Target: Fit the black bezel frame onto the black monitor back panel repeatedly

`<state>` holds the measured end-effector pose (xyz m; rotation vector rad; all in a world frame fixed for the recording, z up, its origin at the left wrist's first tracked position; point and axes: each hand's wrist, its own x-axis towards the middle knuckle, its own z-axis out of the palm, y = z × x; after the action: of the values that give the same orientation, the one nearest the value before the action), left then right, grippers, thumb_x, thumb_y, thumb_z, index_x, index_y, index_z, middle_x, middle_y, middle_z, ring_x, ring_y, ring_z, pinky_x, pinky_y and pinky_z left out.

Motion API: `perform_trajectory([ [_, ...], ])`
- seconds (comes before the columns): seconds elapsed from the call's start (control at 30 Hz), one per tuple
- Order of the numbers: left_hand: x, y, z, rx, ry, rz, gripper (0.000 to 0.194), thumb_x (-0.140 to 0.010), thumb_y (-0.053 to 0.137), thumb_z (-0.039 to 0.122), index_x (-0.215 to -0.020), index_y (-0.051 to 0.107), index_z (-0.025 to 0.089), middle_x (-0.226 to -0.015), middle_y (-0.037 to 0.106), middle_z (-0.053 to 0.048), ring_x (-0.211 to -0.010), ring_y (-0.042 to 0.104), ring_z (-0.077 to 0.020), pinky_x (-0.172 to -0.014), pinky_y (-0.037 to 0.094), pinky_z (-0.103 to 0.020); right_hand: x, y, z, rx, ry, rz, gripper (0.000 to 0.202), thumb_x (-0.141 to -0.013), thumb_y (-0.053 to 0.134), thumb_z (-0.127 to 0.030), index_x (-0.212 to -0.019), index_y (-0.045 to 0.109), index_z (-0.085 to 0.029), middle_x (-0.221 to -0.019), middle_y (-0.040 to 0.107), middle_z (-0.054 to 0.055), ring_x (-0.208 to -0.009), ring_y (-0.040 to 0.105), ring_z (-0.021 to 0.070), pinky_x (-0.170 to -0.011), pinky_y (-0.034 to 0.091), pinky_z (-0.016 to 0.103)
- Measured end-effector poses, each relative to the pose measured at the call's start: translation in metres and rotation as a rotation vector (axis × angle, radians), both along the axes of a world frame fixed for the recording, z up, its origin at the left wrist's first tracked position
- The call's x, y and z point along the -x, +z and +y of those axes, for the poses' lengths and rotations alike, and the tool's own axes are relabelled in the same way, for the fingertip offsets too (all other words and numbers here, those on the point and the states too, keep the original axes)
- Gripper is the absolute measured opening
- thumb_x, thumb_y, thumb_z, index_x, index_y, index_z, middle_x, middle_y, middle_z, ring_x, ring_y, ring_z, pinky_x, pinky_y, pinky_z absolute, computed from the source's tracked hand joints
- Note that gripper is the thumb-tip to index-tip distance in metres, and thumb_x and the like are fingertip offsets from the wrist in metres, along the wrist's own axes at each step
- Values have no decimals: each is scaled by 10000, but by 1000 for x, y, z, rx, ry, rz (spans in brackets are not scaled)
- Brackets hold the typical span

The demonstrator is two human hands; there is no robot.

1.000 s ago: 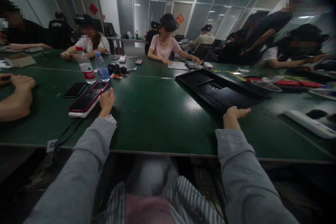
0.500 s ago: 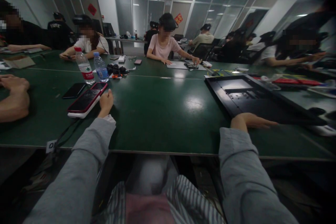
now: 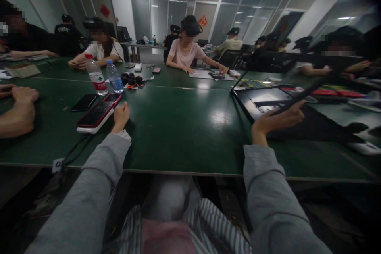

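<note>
Right hand [image 3: 278, 121]: raised from where it lay low along the near edge half a second ago; a dark panel [image 3: 315, 86] now slants up with it out of the black tray [image 3: 258, 96].
Right-hand grip: fingers bent on the panel's near edge, holding it up; the panel's far part is too dark and blurred to make out.
Black tray: on the green table [image 3: 178, 127], just beyond the right hand and reaching to its right, lit patches showing inside.
White bar [image 3: 369, 149]: to the right of the right hand, partly covered by the tray's corner.
Left hand [image 3: 120, 116]: has stayed in place, well apart from the right, thumb up and fingers curled; I cannot tell whether it grips anything.
Red-edged phone [image 3: 99, 111]: just left of the left hand, on a white block [image 3: 92, 130].
Dark phone [image 3: 85, 102]: further left, lying flat.
Bottles: red-capped bottle [image 3: 97, 75] and blue-capped bottle [image 3: 114, 76], upright beyond the left hand.
Co-worker's forearm [image 3: 18, 115]: on the table, well left of the left hand.
</note>
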<state>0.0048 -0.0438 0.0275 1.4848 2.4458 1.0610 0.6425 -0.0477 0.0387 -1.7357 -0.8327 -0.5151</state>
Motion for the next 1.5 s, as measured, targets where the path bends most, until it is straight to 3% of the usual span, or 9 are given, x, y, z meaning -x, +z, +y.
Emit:
perform_trajectory([
  [0.17,1,-2,0,-28,2,-8,549,-1067,294,456,-779,684,199,-835,730,-174,-874,669,-292,-746,458,-357,55,13,24,56,190,-266,687,-974,438,-278,-1636,451,-96,-1518,493,269,-1472,427,361,-1291,220,578],
  [0.33,1,-3,0,-33,8,-28,557,-1082,281,473,-796,672,197,-893,737,-173,-896,664,-284,-764,457,-354,79,16,13,45,277,-230,701,-1054,301,-363,-1728,278,-170,-1520,489,258,-1466,455,391,-1235,300,682],
  [0.47,2,-6,4,-53,-16,-44,573,-1107,235,462,-871,678,186,-947,741,-163,-947,680,-276,-854,482,-358,94,14,16,14,441,-120,731,-1068,239,-368,-1753,149,-130,-1382,602,227,-1311,611,332,-1211,411,590],
  [0.63,-4,-12,11,-282,-216,-141,443,-1097,407,462,-1380,557,157,-1308,702,-187,-1112,710,-246,-965,515,-344,111,2,29,73,615,9,756,-1052,310,-409,-1749,187,-142,-1082,714,125,-1065,710,279,-1120,517,491],
  [0.73,-9,-13,10,-277,-295,-166,533,-1074,503,464,-1502,445,152,-1304,707,-183,-963,748,-225,-916,544,-347,115,-8,38,136,663,67,767,-1048,323,-449,-1741,215,-139,-1055,731,132,-1016,716,296,-1093,525,499],
  [0.87,-11,-11,6,-204,-289,-184,437,-1093,441,370,-1461,486,139,-1067,782,-119,-808,748,-218,-895,552,-364,113,-21,51,249,688,101,776,-1000,467,-494,-1692,338,-165,-1074,743,139,-1055,725,320,-1099,513,527],
  [1.07,-7,-9,6,-141,-84,-176,634,-899,705,213,-1494,509,118,-1252,762,-179,-1277,688,-309,-1109,477,-409,105,-35,66,544,693,172,608,-807,647,-295,-1378,591,-92,-1000,761,163,-1061,726,355,-1052,536,531],
  [1.3,-5,-8,-1,-94,-81,-37,631,-910,643,191,-1529,530,142,-1292,764,-179,-1293,676,-338,-1127,457,-456,98,-44,78,424,937,258,570,-775,626,-238,-1334,624,-128,-1240,757,185,-1241,702,308,-1155,504,526],
  [1.5,-6,-9,-3,-53,-172,23,637,-889,635,195,-1522,575,152,-1234,792,-158,-1286,677,-347,-1115,458,-456,99,-53,80,486,855,125,589,-818,575,-207,-1400,653,-174,-1425,706,146,-1405,619,320,-1240,425,586],
])
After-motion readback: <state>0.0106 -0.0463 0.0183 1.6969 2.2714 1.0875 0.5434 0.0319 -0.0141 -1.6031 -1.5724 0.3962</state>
